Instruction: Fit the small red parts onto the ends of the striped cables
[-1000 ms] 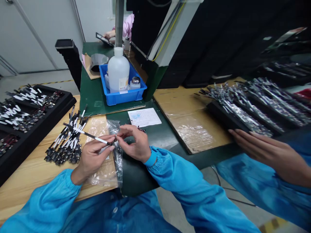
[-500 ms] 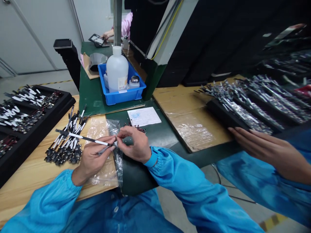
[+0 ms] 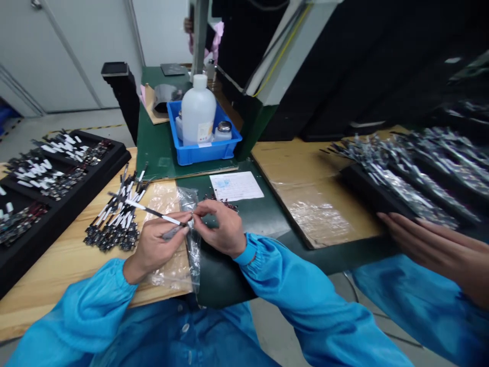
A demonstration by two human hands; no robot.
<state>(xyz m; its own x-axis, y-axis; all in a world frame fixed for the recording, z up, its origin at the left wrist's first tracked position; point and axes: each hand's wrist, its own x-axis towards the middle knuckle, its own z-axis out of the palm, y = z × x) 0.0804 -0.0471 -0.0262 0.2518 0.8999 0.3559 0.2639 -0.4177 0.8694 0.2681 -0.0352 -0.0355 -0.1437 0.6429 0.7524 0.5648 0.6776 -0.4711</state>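
My left hand [image 3: 158, 244] pinches a thin black-and-white flex cable [image 3: 153, 210] near its end, the strip slanting up to the left. Against that same end, the fingertips of my right hand [image 3: 221, 227] are pinched together; whatever sits between them is too small to make out. Below both hands lies a clear plastic bag [image 3: 171, 275]. To the left, a pile of similar flex cables [image 3: 114, 224] rests on the wood-patterned board. Just beyond my right hand, small dark parts [image 3: 229, 205] are scattered beside a paper slip [image 3: 237, 186].
A black tray [image 3: 57, 204] of cables stands at left. Farther back, a blue bin [image 3: 206, 153] holds a large white bottle [image 3: 198, 112] and smaller ones. At right, a co-worker's hand [image 3: 435, 244] touches another loaded black tray [image 3: 367, 191]. Someone in pink is at the far end.
The view has shifted slightly, so the scene sits farther right. Both my hands keep their pinch at the cable end. The far person's hand has left the dark framed item on the green table.
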